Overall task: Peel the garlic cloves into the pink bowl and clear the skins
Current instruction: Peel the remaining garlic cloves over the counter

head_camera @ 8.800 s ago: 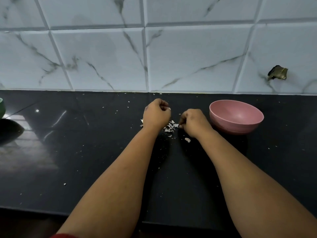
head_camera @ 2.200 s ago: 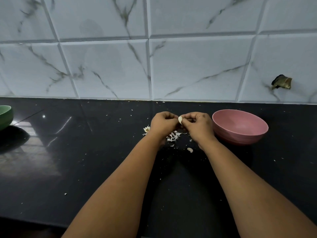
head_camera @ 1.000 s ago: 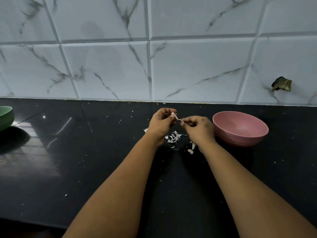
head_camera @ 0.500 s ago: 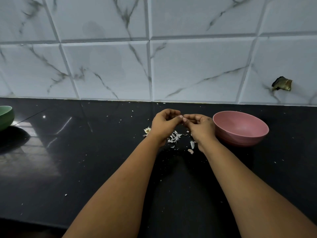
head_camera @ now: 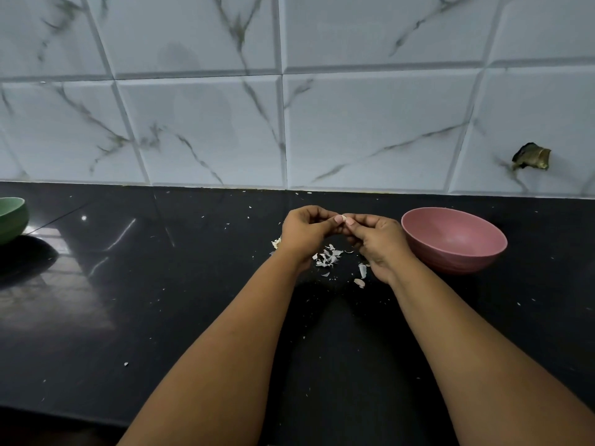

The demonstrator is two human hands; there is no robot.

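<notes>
**Both hands pinch one garlic clove beside the pink bowl**

Since half a second ago the hands have barely shifted: they still meet fingertip to fingertip at the centre of the frame, and a pale bit of clove now shows more plainly between them. A second ago they were drawn a little apart with a strip of skin stretched between them; that gap has closed.

At the middle of the picture the left hand (head_camera: 306, 231) and the right hand (head_camera: 376, 241) are raised just above the black tabletop (head_camera: 161, 300), fingers curled, thumbs and forefingers pressed onto a small garlic clove (head_camera: 344, 218) held between the two. Only a sliver of the clove is visible; how much skin remains on it I cannot tell.

Below the hands, a loose heap of garlic skins (head_camera: 326, 257) lies on the tabletop, with two larger pale pieces (head_camera: 361, 275) nearer the right wrist. A further pale scrap (head_camera: 276, 243) peeks out at the left edge of the left hand.

Just right of the right hand stands the pink bowl (head_camera: 454, 239), upright; its visible inside shows nothing in it. At the far left edge of the frame sits a green bowl (head_camera: 11, 218), cut off by the border. White marbled wall tiles (head_camera: 209, 130) fill the upper half, with a dark broken spot (head_camera: 531, 157) at the right.
</notes>
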